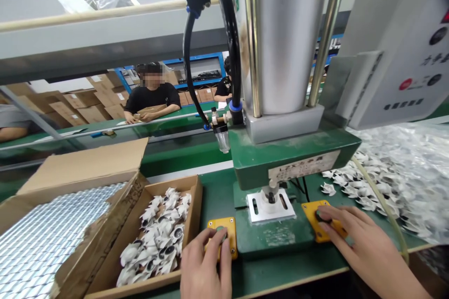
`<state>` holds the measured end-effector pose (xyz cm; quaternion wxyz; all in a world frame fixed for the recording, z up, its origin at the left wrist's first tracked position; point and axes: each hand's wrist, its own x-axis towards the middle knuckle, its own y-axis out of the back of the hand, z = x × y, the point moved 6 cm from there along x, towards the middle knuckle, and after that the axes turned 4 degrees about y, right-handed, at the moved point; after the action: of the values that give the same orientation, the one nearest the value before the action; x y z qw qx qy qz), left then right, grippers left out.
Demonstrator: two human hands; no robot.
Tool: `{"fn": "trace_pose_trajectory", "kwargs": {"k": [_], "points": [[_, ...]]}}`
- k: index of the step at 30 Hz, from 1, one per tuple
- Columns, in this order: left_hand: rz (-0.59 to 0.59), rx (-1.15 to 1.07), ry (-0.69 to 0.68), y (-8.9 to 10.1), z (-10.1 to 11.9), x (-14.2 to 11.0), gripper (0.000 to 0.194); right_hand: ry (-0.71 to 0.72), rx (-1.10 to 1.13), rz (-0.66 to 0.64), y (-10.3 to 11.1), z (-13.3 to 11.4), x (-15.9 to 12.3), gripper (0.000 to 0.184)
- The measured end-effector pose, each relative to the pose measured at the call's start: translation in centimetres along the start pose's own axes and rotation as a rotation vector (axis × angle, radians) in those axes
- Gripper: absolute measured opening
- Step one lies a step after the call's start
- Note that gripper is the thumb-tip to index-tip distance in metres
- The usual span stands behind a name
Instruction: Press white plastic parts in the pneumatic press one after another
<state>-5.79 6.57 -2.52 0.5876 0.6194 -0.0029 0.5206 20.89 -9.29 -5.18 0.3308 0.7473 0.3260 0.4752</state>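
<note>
My left hand point(205, 266) rests on the left yellow button box point(229, 236), fingers pressed onto its green button. My right hand point(358, 238) lies on the right yellow button box point(312, 212), fingertips covering its button. Between the two boxes stands a green press point(291, 154) with a large silver cylinder above. Under its ram sits a small part on the white fixture plate point(270, 205). Neither hand holds anything.
A shallow cardboard tray point(191, 231) of several white and black small parts sits left of the press. A bigger open carton point(80, 168) holds silvery parts. More white parts point(365, 182) lie heaped on the right. People sit at a green bench point(168, 124) behind.
</note>
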Motion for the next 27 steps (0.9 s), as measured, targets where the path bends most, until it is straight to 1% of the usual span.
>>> {"fn": "trace_pose_trajectory", "kwargs": {"k": [1,3,5,6,8,10,12,14,15,17,18,20,21,22,23,24,25,26,27], "points": [[0.018,-0.051,0.062,0.2,0.5,0.4,0.020,-0.021,0.047,0.000,0.2,-0.3,0.3,0.029],[0.048,-0.202,0.228,0.4,1.5,1.3,0.019,-0.079,0.199,-0.026,0.4,-1.1,1.2,0.030],[0.076,-0.421,0.382,0.1,2.4,2.2,0.018,-0.136,0.404,-0.099,0.3,-2.6,2.6,0.033],[0.082,-0.530,0.443,-0.4,2.8,2.6,0.019,-0.160,0.509,-0.141,0.2,-3.4,3.5,0.035],[0.050,-0.714,0.534,-1.7,3.1,3.3,0.024,-0.188,0.693,-0.212,0.0,-5.4,5.4,0.038],[-0.022,-0.809,0.613,-3.5,2.8,3.6,0.030,-0.191,0.832,-0.213,-0.2,-7.3,7.5,0.039],[-0.104,-0.840,0.644,-5.0,2.3,3.7,0.034,-0.143,0.928,-0.159,-0.4,-9.0,9.6,0.034],[-0.153,-0.837,0.631,-5.7,1.8,3.8,0.036,-0.092,0.975,-0.090,-0.7,-10.3,11.4,0.020],[-0.172,-0.830,0.616,-5.9,1.7,3.8,0.037,-0.083,0.982,-0.066,-1.0,-10.7,12.0,0.017],[-0.201,-0.805,0.585,-5.8,1.7,4.0,0.037,-0.096,0.975,-0.047,-1.5,-11.1,12.6,0.021],[-0.214,-0.786,0.576,-5.7,1.7,4.0,0.037,-0.111,0.966,-0.059,-1.6,-11.1,12.5,0.021],[-0.239,-0.745,0.565,-5.6,1.7,4.1,0.038,-0.125,0.944,-0.104,-1.2,-10.8,11.7,0.014],[-0.249,-0.725,0.560,-5.6,1.7,4.1,0.038,-0.109,0.923,-0.117,-0.6,-10.4,11.1,0.010],[-0.258,-0.707,0.557,-5.6,1.7,4.0,0.038,-0.088,0.892,-0.119,0.3,-9.6,10.4,0.012],[-0.269,-0.694,0.553,-5.7,1.7,4.0,0.038,-0.063,0.848,-0.107,1.3,-8.5,9.7,0.018],[-0.280,-0.687,0.550,-5.9,1.7,3.9,0.038,-0.031,0.776,-0.083,2.4,-7.1,9.0,0.024],[-0.289,-0.683,0.548,-6.0,1.7,3.8,0.037,-0.039,0.688,-0.077,3.1,-5.2,8.4,0.029],[-0.292,-0.682,0.553,-6.1,1.7,3.8,0.036,-0.031,0.562,-0.075,3.6,-3.2,8.0,0.028],[-0.289,-0.682,0.561,-6.1,1.7,3.8,0.035,-0.049,0.376,-0.092,3.6,-1.0,7.6,0.025]]}}
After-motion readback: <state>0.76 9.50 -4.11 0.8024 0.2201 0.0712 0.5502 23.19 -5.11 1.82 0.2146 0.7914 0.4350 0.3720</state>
